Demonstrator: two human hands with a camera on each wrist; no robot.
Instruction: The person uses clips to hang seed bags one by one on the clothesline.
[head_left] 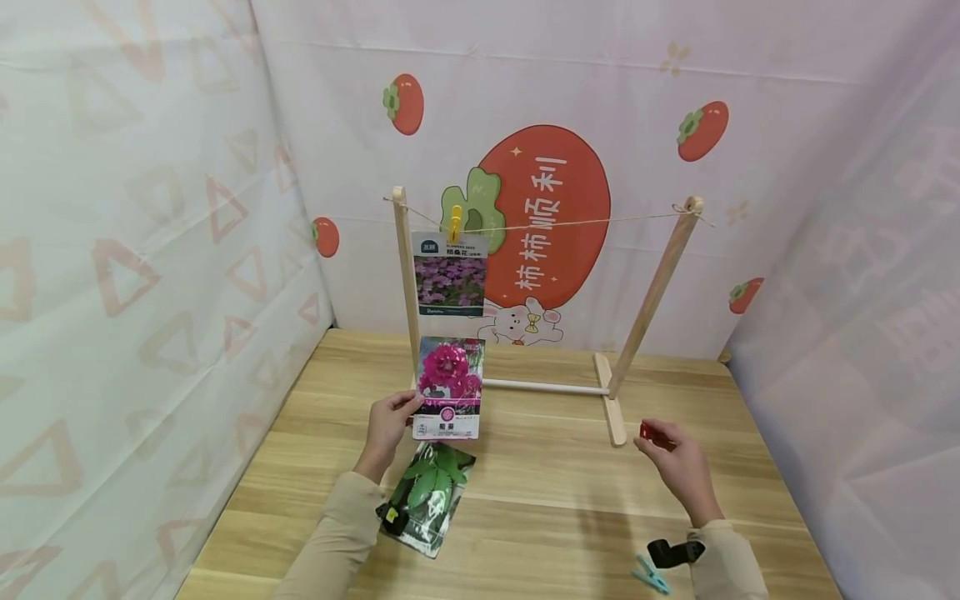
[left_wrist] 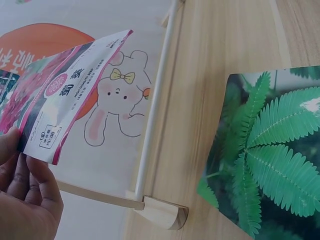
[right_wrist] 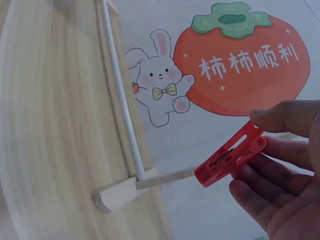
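My left hand point(head_left: 390, 425) pinches the lower left edge of a seed packet point(head_left: 447, 375) with a pink flower on it, held up over the table. In the left wrist view the thumb lies on the front of this packet point(left_wrist: 70, 85). My right hand point(head_left: 678, 462) is off to the right, past the rack's foot. Between its thumb and fingers it holds a red clothespin point(right_wrist: 230, 155), whose jaws point away from the palm. A second packet with purple flowers point(head_left: 450, 279) hangs from the string point(head_left: 570, 223) by a yellow clothespin point(head_left: 455, 223).
A green-leaf packet point(head_left: 429, 498) lies on the table point(head_left: 532, 517) below my left hand. One light blue clothespin point(head_left: 649, 575) lies by my right wrist. The wooden rack has two posts point(head_left: 652, 292) and a white bottom bar point(head_left: 547, 387). Printed cloth walls point(head_left: 150, 250) surround the table.
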